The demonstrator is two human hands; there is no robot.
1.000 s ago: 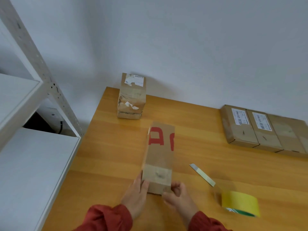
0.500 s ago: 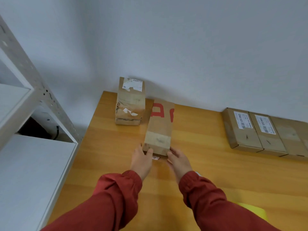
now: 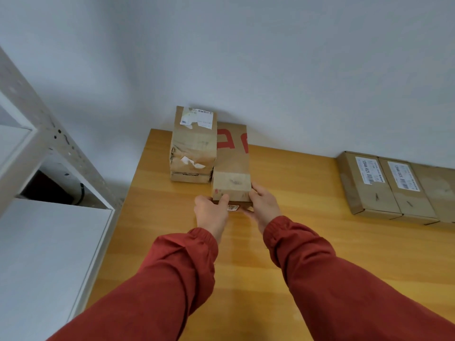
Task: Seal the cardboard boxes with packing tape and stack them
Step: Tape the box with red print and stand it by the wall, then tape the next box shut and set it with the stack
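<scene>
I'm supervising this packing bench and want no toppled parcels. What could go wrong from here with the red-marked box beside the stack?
The red-marked box looks tight against the stack, whose cardboard looks crumpled; a shove might knock it askew. The left hand and right hand grip only its near end, so lifting from there may let the far end dip and hit the stack.

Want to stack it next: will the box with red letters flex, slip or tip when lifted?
Probably stiff: the red-lettered box shows square edges between the left hand and right hand. Its taped end looks smooth, so it may slip. Lying long and flat on the table, it seems unlikely to tip.
</scene>
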